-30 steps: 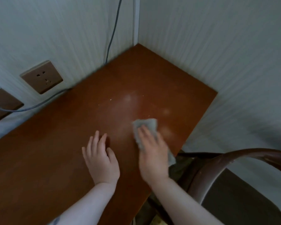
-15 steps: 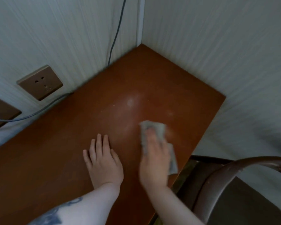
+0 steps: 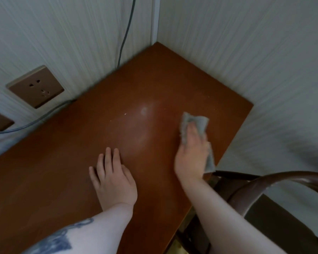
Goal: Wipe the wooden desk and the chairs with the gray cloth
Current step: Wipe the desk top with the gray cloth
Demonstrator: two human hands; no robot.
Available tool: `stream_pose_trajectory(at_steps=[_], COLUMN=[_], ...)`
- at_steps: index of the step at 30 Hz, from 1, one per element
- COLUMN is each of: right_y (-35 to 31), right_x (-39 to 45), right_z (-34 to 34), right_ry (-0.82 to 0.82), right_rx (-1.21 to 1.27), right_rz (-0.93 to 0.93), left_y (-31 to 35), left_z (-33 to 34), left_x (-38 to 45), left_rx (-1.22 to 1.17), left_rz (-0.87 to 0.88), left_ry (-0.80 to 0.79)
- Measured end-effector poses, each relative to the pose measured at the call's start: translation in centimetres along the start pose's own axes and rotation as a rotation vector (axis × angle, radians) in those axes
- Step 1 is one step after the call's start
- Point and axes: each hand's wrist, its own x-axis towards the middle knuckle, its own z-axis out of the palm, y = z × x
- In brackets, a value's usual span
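Note:
The wooden desk (image 3: 81,171) fills a wall corner, its brown top showing pale smears near the middle. My right hand (image 3: 191,154) lies flat on the gray cloth (image 3: 195,121), pressing it onto the desk close to the right edge; cloth shows past the fingertips and beside the palm. My left hand (image 3: 114,178) rests palm down on the desk, fingers straight, to the left of the cloth. A dark wooden chair (image 3: 264,182) with a curved back rail stands at the desk's right front corner.
Two walls meet behind the desk. A brown wall socket (image 3: 36,87) sits on the left wall, with a second plate partly cut off at the frame edge. A gray cable (image 3: 125,32) runs down the wall to the desk's back edge.
My right hand has slid the cloth away from me and to the right across the desk. My left hand has stayed planted in the same spot.

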Motion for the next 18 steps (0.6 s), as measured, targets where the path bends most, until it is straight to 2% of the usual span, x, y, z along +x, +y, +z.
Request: stream_pose_trajectory(at_steps=[1, 2, 3, 4, 6, 8, 9, 11, 12, 13, 14, 17, 18], right_y=[-1.7, -2.9, -3.1, -2.1, 1.3, 5.0, 6.3, 6.6, 5.6, 3.9, 1.7, -4.3, -4.8], right_x=[-0.8, -1.8, -2.5, -2.2, -0.8, 0.2, 0.6, 0.7, 0.4, -0.3, -1.3, -6.2, -7.3], right_z=[0.7, 1.2, 1.8, 2.2, 1.7, 0.6, -0.2, -1.0, -1.2, -1.3, -0.9, 1.6, 2.7], right_ry=[-0.095, -0.259, -0.378, -0.395, -0.258, -0.09, -0.063, 0.007, 0.089, 0.135, 0.095, -0.335, -0.405], right_rx=[0.001, -0.01, -0.051, -0.129, -0.222, -0.164, -0.089, 0.091, 0.149, 0.174, 0.181, 0.142, 0.088], right_rz=[-0.235, -0.448, -0.568, -0.561, -0.224, 0.151, 0.284, 0.444, 0.435, 0.335, 0.16, -0.475, -0.626], left_y=[0.0, 0.0, -0.1, -0.1, -0.1, 0.0, 0.0, 0.0, 0.1, 0.1, 0.1, -0.4, -0.6], left_z=[0.0, 0.0, 0.0, -0.1, 0.0, -0.2, -0.2, -0.3, -0.3, -0.3, -0.2, -0.1, -0.2], left_x=[0.0, 0.0, 0.0, 0.0, 0.2, 0.1, 0.0, 0.0, 0.0, 0.0, 0.0, 0.1, 0.1], left_rx=[-0.004, -0.006, -0.008, -0.009, -0.01, -0.003, -0.004, -0.004, -0.006, -0.015, -0.033, -0.125, -0.185], left_rz=[-0.001, -0.002, -0.004, -0.005, -0.007, -0.007, -0.001, -0.003, -0.007, -0.011, -0.014, -0.019, -0.038], left_ry=[0.009, 0.011, 0.009, 0.01, -0.002, -0.018, -0.015, -0.019, -0.021, -0.021, -0.019, 0.005, 0.022])
